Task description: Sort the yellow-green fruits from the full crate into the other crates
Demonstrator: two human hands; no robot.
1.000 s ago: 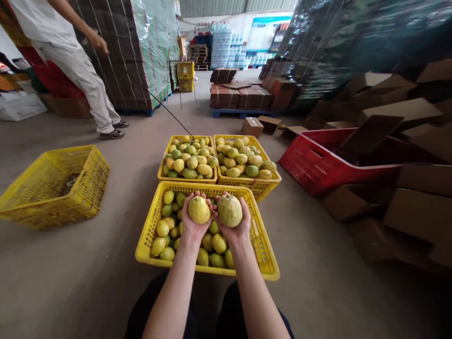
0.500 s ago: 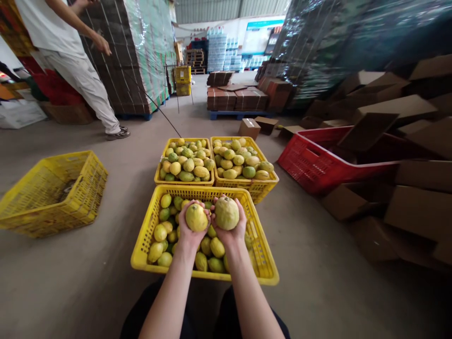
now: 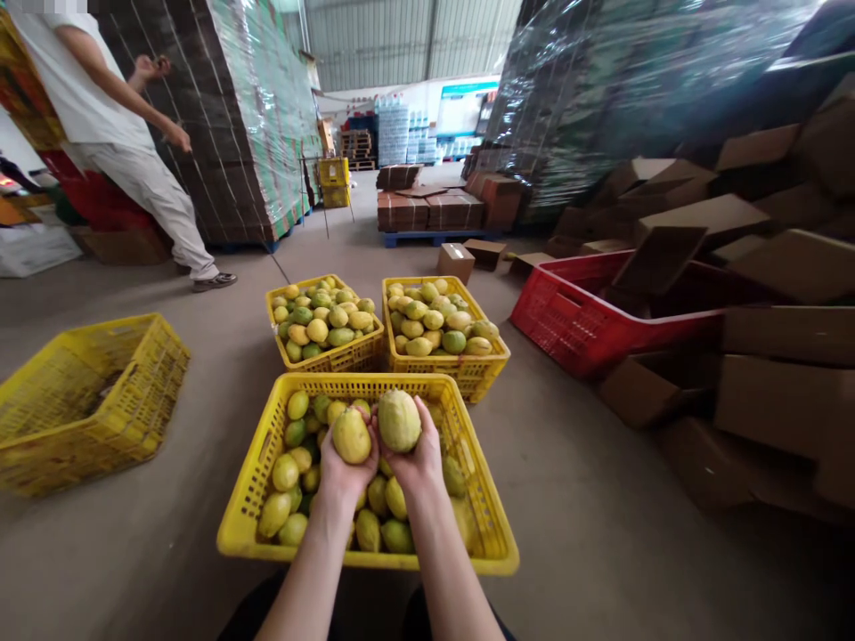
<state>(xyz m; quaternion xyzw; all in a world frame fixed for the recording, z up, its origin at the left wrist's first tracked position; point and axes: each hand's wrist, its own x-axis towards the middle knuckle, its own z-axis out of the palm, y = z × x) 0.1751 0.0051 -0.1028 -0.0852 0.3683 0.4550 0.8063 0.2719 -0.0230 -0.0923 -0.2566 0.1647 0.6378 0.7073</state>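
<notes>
My left hand (image 3: 342, 472) cups a yellow-green, papaya-like fruit (image 3: 352, 436) from below, its fingers curled around the sides. Beside it, my right hand (image 3: 424, 454) holds a larger, paler and faintly ribbed fruit (image 3: 399, 421). The two hands almost touch. Both are raised over a yellow plastic crate (image 3: 233, 507), whose slotted walls surround many yellow and green fruits (image 3: 286, 472) of the same sort. My forearms and hands hide part of the crate's contents.
Two yellow crates (image 3: 334, 361) (image 3: 477, 378) heaped with fruit stand just beyond. Another yellow crate (image 3: 126, 418) is at left. On the right, a red crate (image 3: 567, 329) adjoins piled cardboard boxes (image 3: 781, 392). A person (image 3: 147, 160) stands at upper left near wrapped stacks (image 3: 260, 116).
The view has tilted up and shifted, so the crates appear lower. Both hands still hold their fruits, with the fruits tipped somewhat. The other person's arms have moved.
</notes>
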